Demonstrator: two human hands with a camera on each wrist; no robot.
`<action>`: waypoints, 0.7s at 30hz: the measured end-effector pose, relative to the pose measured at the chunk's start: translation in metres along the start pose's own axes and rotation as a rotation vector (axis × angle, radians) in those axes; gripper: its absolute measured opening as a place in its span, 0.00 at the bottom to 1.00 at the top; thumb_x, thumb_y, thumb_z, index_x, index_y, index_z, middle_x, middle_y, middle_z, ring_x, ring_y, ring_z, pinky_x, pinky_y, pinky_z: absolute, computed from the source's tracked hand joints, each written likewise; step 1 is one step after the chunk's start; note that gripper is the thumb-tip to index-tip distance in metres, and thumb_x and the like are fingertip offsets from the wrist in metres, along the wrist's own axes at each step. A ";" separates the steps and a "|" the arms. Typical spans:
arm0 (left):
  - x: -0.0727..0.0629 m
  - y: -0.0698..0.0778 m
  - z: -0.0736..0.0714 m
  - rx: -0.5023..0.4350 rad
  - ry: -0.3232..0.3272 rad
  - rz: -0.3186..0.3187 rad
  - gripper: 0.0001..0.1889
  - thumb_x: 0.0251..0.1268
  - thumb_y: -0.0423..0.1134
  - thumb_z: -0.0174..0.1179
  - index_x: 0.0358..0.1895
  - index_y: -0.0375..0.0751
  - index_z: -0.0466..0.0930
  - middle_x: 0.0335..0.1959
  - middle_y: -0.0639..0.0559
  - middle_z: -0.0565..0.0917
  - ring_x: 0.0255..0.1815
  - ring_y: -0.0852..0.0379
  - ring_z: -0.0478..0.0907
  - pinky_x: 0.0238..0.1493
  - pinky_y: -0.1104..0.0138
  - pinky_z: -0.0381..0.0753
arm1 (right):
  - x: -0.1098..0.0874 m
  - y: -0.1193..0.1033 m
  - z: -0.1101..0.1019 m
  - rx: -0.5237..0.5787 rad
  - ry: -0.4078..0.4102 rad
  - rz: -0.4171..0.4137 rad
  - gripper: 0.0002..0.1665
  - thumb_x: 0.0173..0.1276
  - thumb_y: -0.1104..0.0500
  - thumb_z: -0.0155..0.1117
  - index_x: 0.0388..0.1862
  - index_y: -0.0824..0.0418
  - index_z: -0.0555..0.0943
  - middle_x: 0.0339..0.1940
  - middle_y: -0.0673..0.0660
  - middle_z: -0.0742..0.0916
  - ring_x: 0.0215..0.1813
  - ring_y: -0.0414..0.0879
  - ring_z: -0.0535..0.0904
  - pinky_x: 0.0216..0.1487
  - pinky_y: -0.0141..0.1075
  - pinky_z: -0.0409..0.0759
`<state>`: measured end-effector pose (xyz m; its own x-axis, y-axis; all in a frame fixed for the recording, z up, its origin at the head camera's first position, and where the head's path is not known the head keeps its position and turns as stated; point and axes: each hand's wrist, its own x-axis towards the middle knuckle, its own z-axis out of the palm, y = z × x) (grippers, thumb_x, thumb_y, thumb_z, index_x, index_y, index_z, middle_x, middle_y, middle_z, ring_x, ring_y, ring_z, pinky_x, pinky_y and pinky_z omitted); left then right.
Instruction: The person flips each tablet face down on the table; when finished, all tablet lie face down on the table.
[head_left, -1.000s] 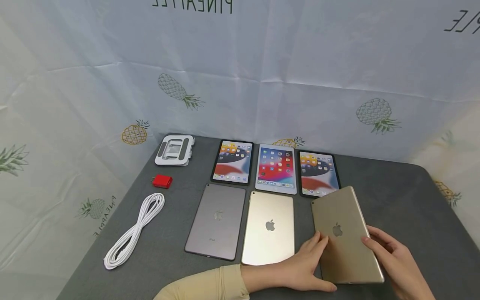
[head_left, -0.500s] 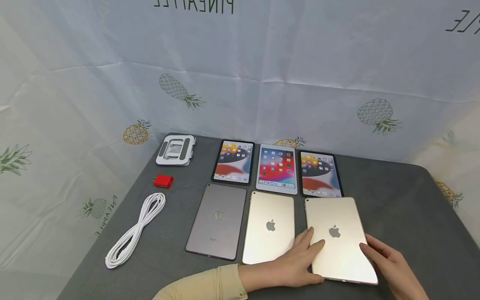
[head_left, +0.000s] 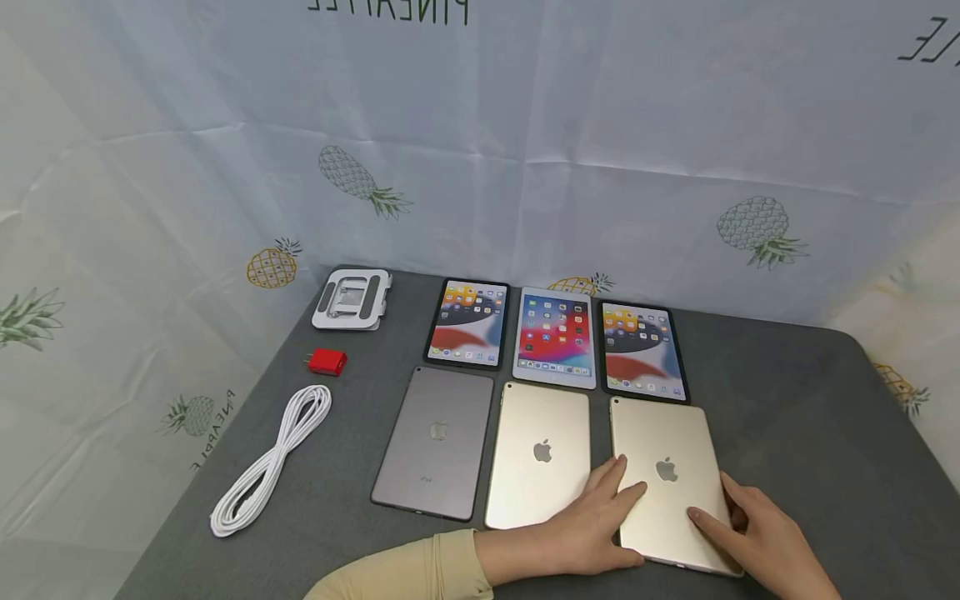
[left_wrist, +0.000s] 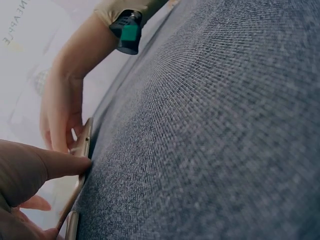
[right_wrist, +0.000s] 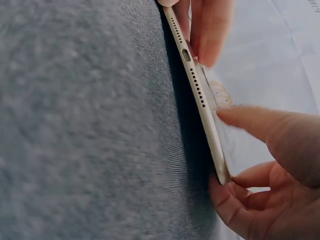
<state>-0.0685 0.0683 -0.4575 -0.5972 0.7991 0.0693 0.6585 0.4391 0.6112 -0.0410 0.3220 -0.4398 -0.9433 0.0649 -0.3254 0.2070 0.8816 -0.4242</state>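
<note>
A gold tablet (head_left: 667, 492) lies back side up, nearly flat, at the right end of the front row. My right hand (head_left: 765, 533) grips its right edge, thumb on the back cover. In the right wrist view fingertips (right_wrist: 225, 205) are tucked at the tablet's corner, and a dark shadow runs under the edge with the charging port (right_wrist: 186, 55). My left hand (head_left: 585, 525) rests with spread, fairly straight fingers at the tablet's left side. The left thumb (left_wrist: 67, 164) touches its near edge in the left wrist view. A second gold tablet (head_left: 536, 467) is partly covered by the left hand.
Left of these is a grey tablet (head_left: 435, 450). Behind lie a black-framed tablet (head_left: 467, 323), a white tablet (head_left: 555, 337) and another black-framed one (head_left: 642, 350), screens lit. A folded stand (head_left: 350, 300), red charger plug (head_left: 327, 362) and coiled white cable (head_left: 273, 458) sit on the left.
The gold tablet has come down from a raised tilt to nearly flat, and its right side has shifted left. The right hand moved left with it; the left hand shifted slightly left.
</note>
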 end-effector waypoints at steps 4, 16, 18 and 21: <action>-0.001 0.000 -0.002 0.000 0.000 0.000 0.42 0.58 0.48 0.70 0.72 0.35 0.62 0.75 0.32 0.49 0.77 0.42 0.43 0.68 0.62 0.64 | -0.002 -0.001 0.001 -0.044 0.011 -0.068 0.63 0.60 0.33 0.66 0.71 0.81 0.56 0.36 0.59 0.76 0.32 0.45 0.69 0.28 0.35 0.68; -0.002 0.001 -0.003 0.002 -0.014 -0.022 0.41 0.58 0.48 0.70 0.72 0.36 0.62 0.75 0.33 0.50 0.77 0.43 0.43 0.67 0.62 0.65 | -0.002 0.002 0.001 -0.066 0.001 -0.139 0.67 0.53 0.35 0.73 0.70 0.83 0.55 0.45 0.64 0.73 0.33 0.44 0.66 0.27 0.32 0.66; -0.002 0.001 -0.003 0.004 -0.017 -0.024 0.41 0.58 0.48 0.70 0.72 0.36 0.63 0.75 0.33 0.51 0.77 0.44 0.43 0.67 0.62 0.65 | -0.001 0.001 0.000 -0.070 -0.018 -0.134 0.68 0.53 0.34 0.72 0.70 0.83 0.54 0.45 0.63 0.73 0.34 0.45 0.66 0.27 0.33 0.66; -0.002 0.000 -0.003 0.013 -0.016 -0.024 0.41 0.58 0.48 0.70 0.71 0.36 0.63 0.75 0.34 0.51 0.77 0.44 0.43 0.67 0.62 0.65 | -0.001 0.000 0.000 -0.072 -0.033 -0.129 0.68 0.53 0.34 0.72 0.70 0.83 0.54 0.44 0.62 0.73 0.34 0.46 0.66 0.27 0.33 0.66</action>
<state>-0.0684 0.0662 -0.4553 -0.6052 0.7950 0.0419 0.6500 0.4631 0.6026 -0.0406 0.3219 -0.4397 -0.9516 -0.0657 -0.3003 0.0642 0.9129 -0.4031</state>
